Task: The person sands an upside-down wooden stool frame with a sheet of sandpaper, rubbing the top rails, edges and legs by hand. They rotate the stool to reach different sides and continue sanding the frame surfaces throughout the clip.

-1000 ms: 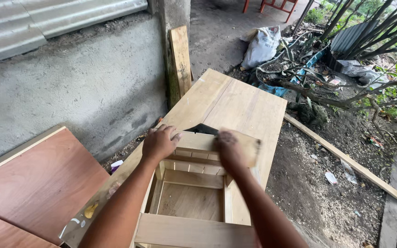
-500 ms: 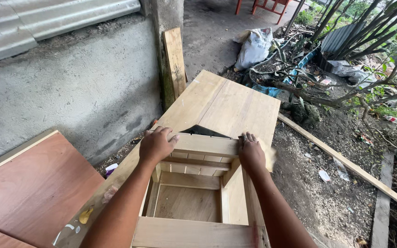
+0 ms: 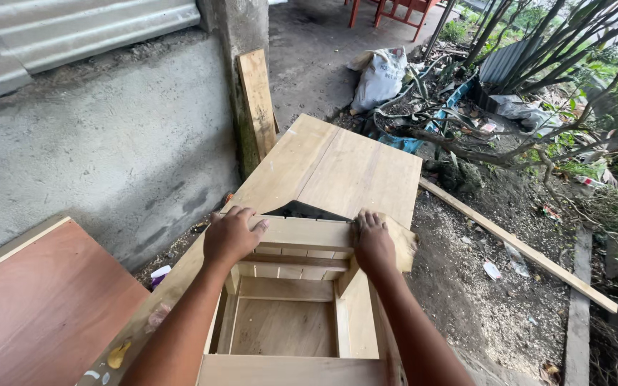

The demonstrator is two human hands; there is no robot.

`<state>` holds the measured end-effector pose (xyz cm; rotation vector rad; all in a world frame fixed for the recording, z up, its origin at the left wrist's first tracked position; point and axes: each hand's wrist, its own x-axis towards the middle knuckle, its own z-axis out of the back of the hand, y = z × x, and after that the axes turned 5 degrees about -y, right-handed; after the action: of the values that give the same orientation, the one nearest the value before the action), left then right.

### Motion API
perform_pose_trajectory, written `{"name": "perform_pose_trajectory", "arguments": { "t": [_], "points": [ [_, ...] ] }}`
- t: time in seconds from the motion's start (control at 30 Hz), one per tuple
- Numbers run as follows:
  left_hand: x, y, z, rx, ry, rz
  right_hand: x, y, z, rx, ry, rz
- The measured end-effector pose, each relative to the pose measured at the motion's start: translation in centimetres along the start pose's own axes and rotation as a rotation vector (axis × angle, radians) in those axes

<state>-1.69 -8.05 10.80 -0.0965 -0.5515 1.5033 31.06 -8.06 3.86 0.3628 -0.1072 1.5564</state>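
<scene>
A: Position of the wooden box?

B: Low centre of the view, open side up, bare inner floor visible. Butted against a sloped wooden roof made of two pale boards joined at a ridge. Dark triangular gap visible under the ridge, just above the box's top rail.

A: Left hand?

B: Laid palm-down on the left end of the top rail, fingers curled over its far edge. Gripping the rail, not spread flat.

A: Right hand?

B: Pressed on the right end of the same rail, fingers bent over the far edge at the corner. Closed on the rail too. Loose, ragged piece of pale wood just beside it on the right, touching the hand; cannot tell whether held.

A: Surroundings?

B: Reddish-brown panel lying flat at lower left, near the box. Rough concrete wall behind, with an upright plank leaning against its pillar. Long thin batten lying on the dirt to the right, well apart from the box. White sack and cut branches farther back. Red chair legs at the top edge.
</scene>
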Motion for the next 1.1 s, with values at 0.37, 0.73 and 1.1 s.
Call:
{"name": "perform_pose_trajectory", "arguments": {
  "t": [0.37,0.73,1.1],
  "points": [
    [0.0,0.0,0.0,0.011,-0.03,-0.024,1.1,-0.3,1.0,0.123,-0.006,-0.069],
    [-0.1,-0.8,0.6,-0.008,-0.007,0.015,0.9,1.4,1.5,0.087,0.027,-0.034],
    [-0.1,-1.1,1.1,-0.009,-0.012,0.012,-0.7,6.0,3.3,0.16,-0.118,0.22]
  ]
}}
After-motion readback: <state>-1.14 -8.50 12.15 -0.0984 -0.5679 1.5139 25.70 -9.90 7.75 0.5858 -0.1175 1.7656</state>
